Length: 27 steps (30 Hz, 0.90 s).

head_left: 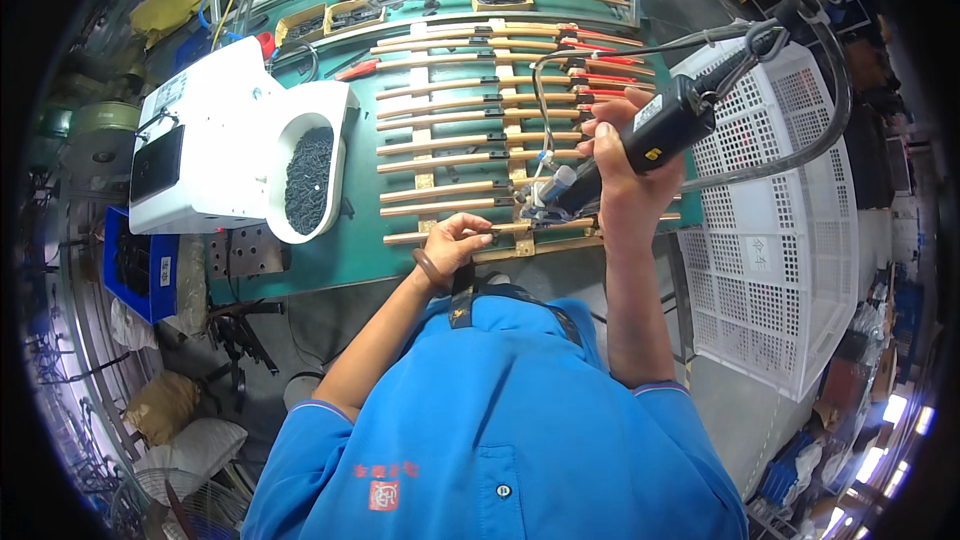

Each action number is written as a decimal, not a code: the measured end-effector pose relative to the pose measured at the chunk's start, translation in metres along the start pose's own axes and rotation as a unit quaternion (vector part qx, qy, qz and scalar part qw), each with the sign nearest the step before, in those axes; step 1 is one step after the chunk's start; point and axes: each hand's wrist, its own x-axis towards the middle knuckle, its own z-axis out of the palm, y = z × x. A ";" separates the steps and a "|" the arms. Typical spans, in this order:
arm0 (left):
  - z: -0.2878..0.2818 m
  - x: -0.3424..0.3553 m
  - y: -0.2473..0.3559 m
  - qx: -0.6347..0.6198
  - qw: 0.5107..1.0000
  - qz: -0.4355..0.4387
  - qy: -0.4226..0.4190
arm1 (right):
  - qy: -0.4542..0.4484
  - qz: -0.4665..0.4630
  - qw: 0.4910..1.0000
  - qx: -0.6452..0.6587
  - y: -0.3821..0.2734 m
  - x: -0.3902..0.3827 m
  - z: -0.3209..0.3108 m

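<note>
A black power driver [672, 122] is gripped by the right fingers [608, 145] over the nearest wooden stick [405, 238], touched by nearly closed left fingers [476, 241]; pinching cannot be told.

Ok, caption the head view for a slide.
Right hand gripping a black handheld tool, left hand at the nearest wooden stick over a green worktable.

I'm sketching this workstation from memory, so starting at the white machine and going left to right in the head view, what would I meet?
White machine → heap of small dark parts in its bowl → left hand → black handheld tool → white perforated crate.
</note>
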 end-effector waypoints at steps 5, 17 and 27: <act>-0.002 -0.011 0.020 0.094 0.991 -0.020 -0.095 | -0.007 0.004 1.000 0.012 -0.001 -0.003 0.002; 0.011 -0.014 0.013 0.152 0.942 -0.107 -0.279 | -0.002 -0.003 1.000 0.006 0.004 0.005 0.001; -0.019 -0.025 0.015 -0.069 0.987 -0.120 -0.082 | 0.003 0.008 1.000 0.001 0.006 0.006 -0.003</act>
